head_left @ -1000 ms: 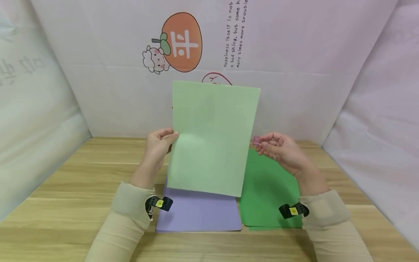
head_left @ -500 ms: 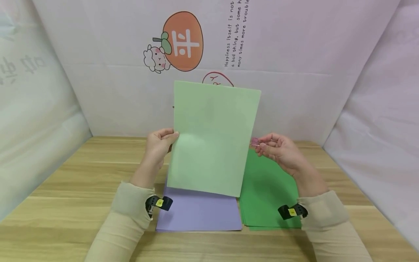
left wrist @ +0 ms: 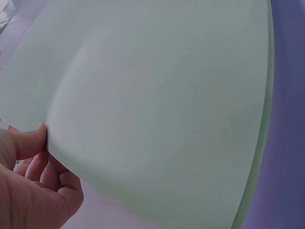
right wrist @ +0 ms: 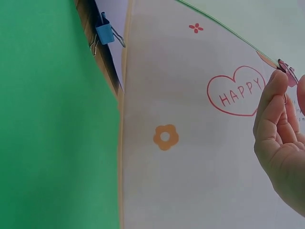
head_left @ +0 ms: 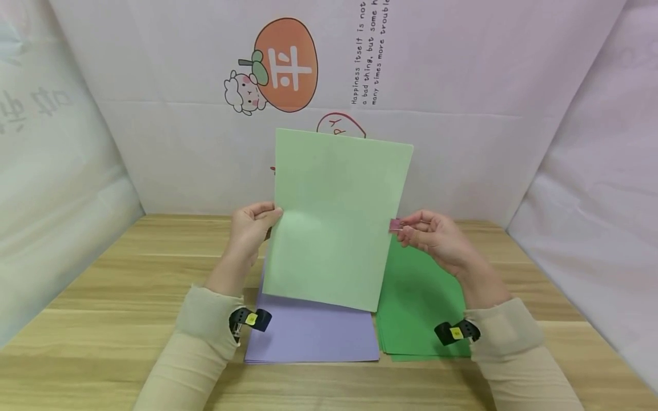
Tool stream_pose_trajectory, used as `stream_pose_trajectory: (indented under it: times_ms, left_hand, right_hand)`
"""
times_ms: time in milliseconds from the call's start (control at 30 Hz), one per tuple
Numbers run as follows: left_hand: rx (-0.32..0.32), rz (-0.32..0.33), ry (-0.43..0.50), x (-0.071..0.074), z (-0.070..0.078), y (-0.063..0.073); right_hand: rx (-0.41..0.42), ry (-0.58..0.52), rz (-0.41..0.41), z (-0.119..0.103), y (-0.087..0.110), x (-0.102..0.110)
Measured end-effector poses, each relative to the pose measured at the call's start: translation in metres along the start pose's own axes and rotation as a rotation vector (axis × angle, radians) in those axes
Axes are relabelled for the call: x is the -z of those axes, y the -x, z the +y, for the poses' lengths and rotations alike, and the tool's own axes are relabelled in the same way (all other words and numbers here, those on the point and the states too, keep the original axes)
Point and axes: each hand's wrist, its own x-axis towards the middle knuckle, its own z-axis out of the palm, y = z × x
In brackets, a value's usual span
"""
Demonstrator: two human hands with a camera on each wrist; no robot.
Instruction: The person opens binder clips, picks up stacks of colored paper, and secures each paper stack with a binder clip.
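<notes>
My left hand (head_left: 252, 228) pinches the left edge of a stack of pale green paper (head_left: 336, 217), held up and tilted above the table. In the left wrist view the thumb (left wrist: 31, 143) lies on the front of the sheets, the other fingers behind. My right hand (head_left: 437, 237) pinches a pink binder clip (head_left: 395, 225) by its wire handles. The clip's mouth is at the right edge of the pale green paper, overlapping it. In the right wrist view the clip (right wrist: 287, 72) sits at the paper's edge beyond the fingertips.
A purple paper stack (head_left: 313, 337) lies beneath the held sheets, a green paper stack (head_left: 421, 308) to its right. The right wrist view shows a blue binder clip (right wrist: 105, 33) on the purple stack's edge. A printed white cloth (head_left: 462, 68) stands behind the wooden table (head_left: 128, 302).
My right hand has moved slightly left, bringing the pink binder clip from beside the pale green paper to its right edge. The paper has shifted a little right; my left hand keeps its grip.
</notes>
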Motion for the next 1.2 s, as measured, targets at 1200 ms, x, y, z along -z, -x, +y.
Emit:
stream_pose_trajectory:
  times_ms: [1200]
  left_hand:
    - [-0.028,-0.139,-0.104,0.035,0.027,0.014]
  right_hand:
    - [0.029,0.089,0.008,-0.01,0.002,-0.025]
